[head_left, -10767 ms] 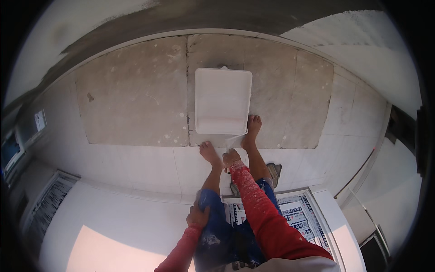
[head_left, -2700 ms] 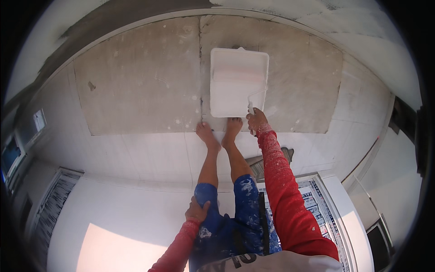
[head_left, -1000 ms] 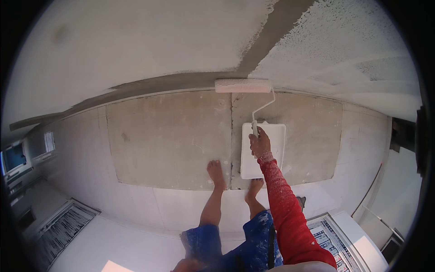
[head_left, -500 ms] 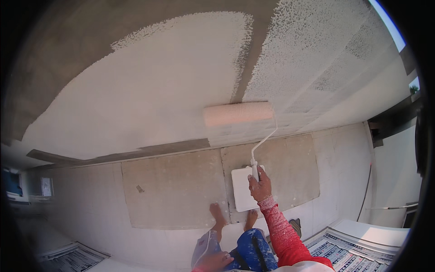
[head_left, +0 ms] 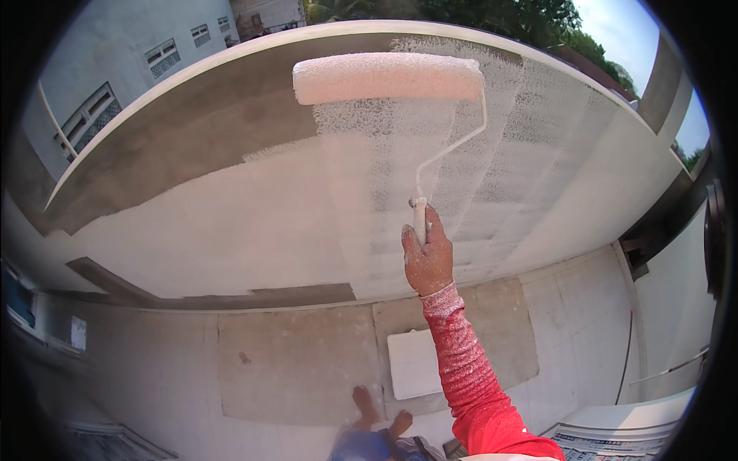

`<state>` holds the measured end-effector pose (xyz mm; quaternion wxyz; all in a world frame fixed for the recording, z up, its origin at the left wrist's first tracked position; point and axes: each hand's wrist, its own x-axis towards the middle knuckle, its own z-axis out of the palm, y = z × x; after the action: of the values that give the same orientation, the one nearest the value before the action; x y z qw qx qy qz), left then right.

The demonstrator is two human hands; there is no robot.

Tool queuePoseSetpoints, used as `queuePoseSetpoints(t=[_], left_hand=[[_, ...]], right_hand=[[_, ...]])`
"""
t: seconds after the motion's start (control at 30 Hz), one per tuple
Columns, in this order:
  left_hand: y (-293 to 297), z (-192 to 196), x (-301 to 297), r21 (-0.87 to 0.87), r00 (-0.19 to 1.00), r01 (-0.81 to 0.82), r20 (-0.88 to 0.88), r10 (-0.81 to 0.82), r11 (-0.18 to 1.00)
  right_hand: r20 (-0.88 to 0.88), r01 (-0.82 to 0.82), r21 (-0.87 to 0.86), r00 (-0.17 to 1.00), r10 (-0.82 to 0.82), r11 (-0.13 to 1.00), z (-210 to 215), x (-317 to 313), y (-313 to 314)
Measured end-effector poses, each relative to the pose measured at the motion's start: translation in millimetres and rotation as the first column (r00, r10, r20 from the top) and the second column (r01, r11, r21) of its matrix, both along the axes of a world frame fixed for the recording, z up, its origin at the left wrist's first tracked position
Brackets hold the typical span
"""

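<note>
My right hand (head_left: 429,257), in a paint-dusted red sleeve, is closed round the handle of a paint roller (head_left: 388,79). The wide, fluffy roller head, pale pink-white, lies against the upper part of a low wall (head_left: 207,223). Its bent wire frame runs down to the handle on the right. White paint covers the middle and lower wall, thin and speckled around and right of the roller. Bare grey plaster shows at the upper left and in a strip along the wall's foot. My left hand is out of view.
On the floor behind my forearm is a white rectangular container (head_left: 413,365), resting on brownish-grey sheeting (head_left: 300,361). My bare feet (head_left: 365,403) stand at the sheeting's near edge. A thin rod (head_left: 669,371) lies at the right. Beyond the wall's pale top edge are a building and trees (head_left: 523,23).
The roller has gone up the wall with my right hand, and the grey gap above its former place is now coated. The view has tilted up; my left hand has left it.
</note>
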<state>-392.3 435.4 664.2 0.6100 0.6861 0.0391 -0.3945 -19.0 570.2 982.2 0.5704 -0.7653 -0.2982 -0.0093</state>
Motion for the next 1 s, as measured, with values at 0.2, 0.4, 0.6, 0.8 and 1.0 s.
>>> queuePoseSetpoints(t=[0.2,0.4,0.6,0.8,1.0], left_hand=[[31,61,-19,0.067,0.997,0.031,0.071,-0.035,0.997],[205,147,63,0.44,0.669,-0.708,0.67,0.323,0.552],[360,149,184,0.081,0.072,-0.994,0.99,-0.121,0.077],[452,94,259,-0.044,0.085,-0.975,0.833,-0.546,-0.218],[507,46,314,-0.324,-0.077,-0.929,0.645,-0.76,-0.18]], right_hand=[[0.168,-0.003,0.034,0.986,-0.003,0.999,37,14,12],[0.162,0.032,-0.093,0.987,-0.016,0.995,25,21,2],[0.095,0.059,-0.168,0.995,-0.043,0.984,-99,26,-3],[0.014,0.064,-0.198,0.998,-0.063,0.978,-261,14,-13],[-0.031,0.062,-0.259,0.997,-0.073,0.964,-415,11,-22]])
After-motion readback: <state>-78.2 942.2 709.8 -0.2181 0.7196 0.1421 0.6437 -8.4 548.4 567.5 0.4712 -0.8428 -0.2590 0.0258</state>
